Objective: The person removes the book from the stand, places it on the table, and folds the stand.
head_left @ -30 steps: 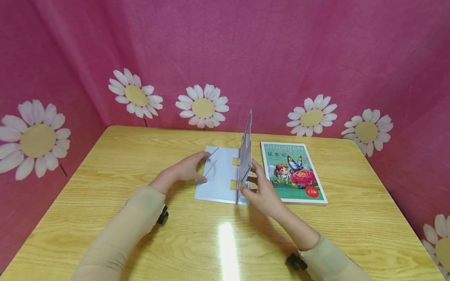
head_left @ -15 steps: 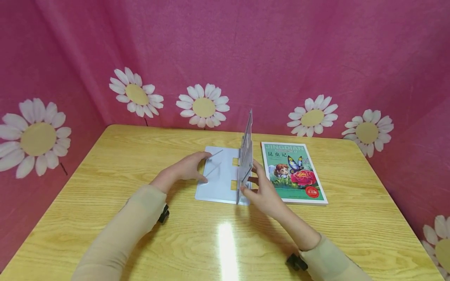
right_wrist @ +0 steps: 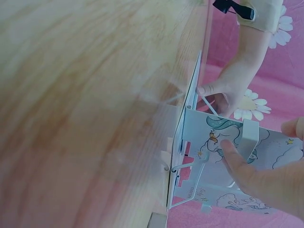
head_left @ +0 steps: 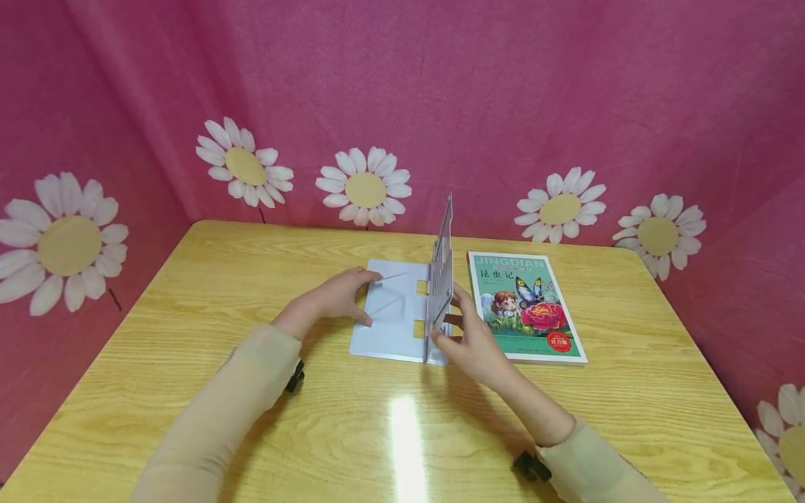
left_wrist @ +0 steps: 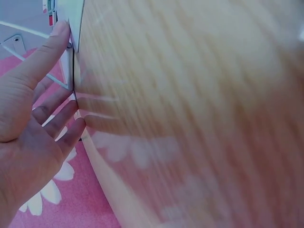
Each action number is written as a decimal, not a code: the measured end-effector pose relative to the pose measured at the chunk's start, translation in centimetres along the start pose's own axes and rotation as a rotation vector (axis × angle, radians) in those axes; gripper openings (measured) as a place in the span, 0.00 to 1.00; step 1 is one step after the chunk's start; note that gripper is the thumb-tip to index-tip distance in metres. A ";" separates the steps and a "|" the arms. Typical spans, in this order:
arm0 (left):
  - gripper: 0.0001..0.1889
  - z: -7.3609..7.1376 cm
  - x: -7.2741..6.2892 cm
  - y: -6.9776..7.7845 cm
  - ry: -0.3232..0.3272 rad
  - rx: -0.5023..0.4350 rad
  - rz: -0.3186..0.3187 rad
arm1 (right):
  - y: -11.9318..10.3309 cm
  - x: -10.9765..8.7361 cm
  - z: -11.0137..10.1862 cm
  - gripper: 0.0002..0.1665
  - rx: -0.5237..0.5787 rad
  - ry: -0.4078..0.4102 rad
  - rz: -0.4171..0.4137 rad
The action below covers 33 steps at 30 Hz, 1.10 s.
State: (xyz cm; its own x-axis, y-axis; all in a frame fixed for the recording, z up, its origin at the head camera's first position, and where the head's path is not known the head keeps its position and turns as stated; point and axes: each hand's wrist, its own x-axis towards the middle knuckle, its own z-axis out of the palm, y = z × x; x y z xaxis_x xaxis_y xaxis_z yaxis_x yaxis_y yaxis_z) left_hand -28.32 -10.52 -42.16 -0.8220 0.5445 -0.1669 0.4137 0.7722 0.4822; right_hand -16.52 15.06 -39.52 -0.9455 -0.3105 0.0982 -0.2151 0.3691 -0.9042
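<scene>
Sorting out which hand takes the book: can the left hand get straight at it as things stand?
Probably not straight across: the upright panel and the right hand sit between the left hand and the book.

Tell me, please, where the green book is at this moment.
In the head view, the green book lies flat on the right half of the table, just right of the stand's upright panel and beside the right hand.
</scene>
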 end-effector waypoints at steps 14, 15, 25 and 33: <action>0.45 -0.3 0.7 0.0 -0.044 0.108 0.030 | -3.5 -0.9 -0.1 0.46 -0.017 -0.016 0.014; 0.45 -0.3 0.7 0.0 -0.045 0.112 0.031 | -3.4 -0.8 -0.1 0.45 -0.016 -0.014 0.006; 0.43 -0.1 0.7 0.3 -0.063 0.166 0.040 | 0.3 0.0 0.0 0.48 -0.010 -0.013 -0.012; 0.43 -0.5 0.5 1.0 -0.088 0.178 0.012 | 0.4 0.2 0.0 0.48 -0.020 -0.009 -0.014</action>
State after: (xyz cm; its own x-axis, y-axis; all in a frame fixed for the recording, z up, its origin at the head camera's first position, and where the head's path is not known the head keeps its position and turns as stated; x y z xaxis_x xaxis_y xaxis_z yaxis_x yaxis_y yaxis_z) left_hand -28.50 -9.66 -41.38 -0.7824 0.5745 -0.2403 0.4923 0.8070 0.3263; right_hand -16.78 15.14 -39.90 -0.9401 -0.3234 0.1076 -0.2336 0.3816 -0.8943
